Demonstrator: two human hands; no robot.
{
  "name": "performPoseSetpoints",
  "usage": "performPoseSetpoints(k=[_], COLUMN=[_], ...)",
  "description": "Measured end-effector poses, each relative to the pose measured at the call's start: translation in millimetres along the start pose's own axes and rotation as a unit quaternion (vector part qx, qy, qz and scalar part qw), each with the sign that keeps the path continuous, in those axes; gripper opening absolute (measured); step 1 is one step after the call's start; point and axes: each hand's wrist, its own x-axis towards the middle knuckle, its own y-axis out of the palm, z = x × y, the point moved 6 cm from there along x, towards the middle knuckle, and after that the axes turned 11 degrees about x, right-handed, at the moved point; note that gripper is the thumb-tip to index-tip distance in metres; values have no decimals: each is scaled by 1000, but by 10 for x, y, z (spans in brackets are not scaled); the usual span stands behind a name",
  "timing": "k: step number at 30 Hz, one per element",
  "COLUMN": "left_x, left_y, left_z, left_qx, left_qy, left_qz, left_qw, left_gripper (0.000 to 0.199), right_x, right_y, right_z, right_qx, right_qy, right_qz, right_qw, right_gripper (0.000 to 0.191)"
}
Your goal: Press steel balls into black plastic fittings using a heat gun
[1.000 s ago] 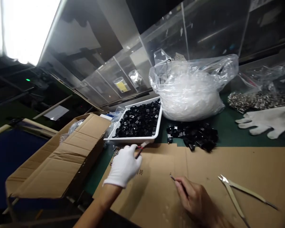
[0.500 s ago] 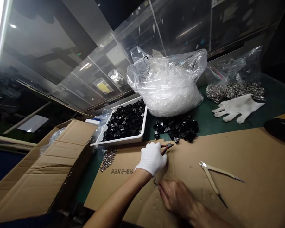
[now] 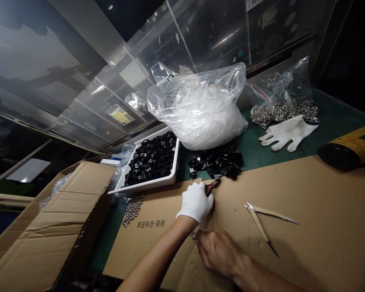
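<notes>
Standing at the far left, an opened cardboard box (image 3: 69,219) slants up toward the tray. Next comes a heap of small metal parts (image 3: 133,211) on the cardboard sheet (image 3: 319,227), with a white tray (image 3: 177,158) of black parts behind it. Near the middle, the gloved left hand (image 3: 196,202) is curled closed around the handles of red-handled pliers (image 3: 212,185). These sit just in front of the loose black pieces (image 3: 228,162); their long axis runs rightward and slightly up, the nose pointing away from the glove. Whether the nose bites on anything, I cannot tell. Below, the bare right hand (image 3: 217,249) is nearly a fist, thumb and fingers pinching a small metal piece (image 3: 193,235). Its exposed end points left, close under the left wrist; its full length is hidden. Farther right, cream-handled cutters (image 3: 260,219) lie with handles spread, nose toward the upper left. Beyond are an empty white glove (image 3: 287,133) and a yellow tool (image 3: 353,146).
</notes>
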Motion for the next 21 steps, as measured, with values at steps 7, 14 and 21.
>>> performPoseSetpoints(k=[7, 14, 21], left_x=[19, -374, -858], left_y=[109, -53, 63], left_z=[56, 325, 431], left_qx=[-89, -256, -531], left_qy=[14, 71, 76], left_qz=[-16, -83, 1], left_qw=[996, 960, 844], left_gripper=[24, 27, 34], right_x=[10, -182, -1007], right_y=[61, -200, -1566], right_z=[-22, 66, -778], right_qx=[-41, -102, -154], right_qy=[2, 42, 153], right_qz=[-12, -84, -288], right_qw=[999, 990, 933], right_gripper=[16, 8, 30])
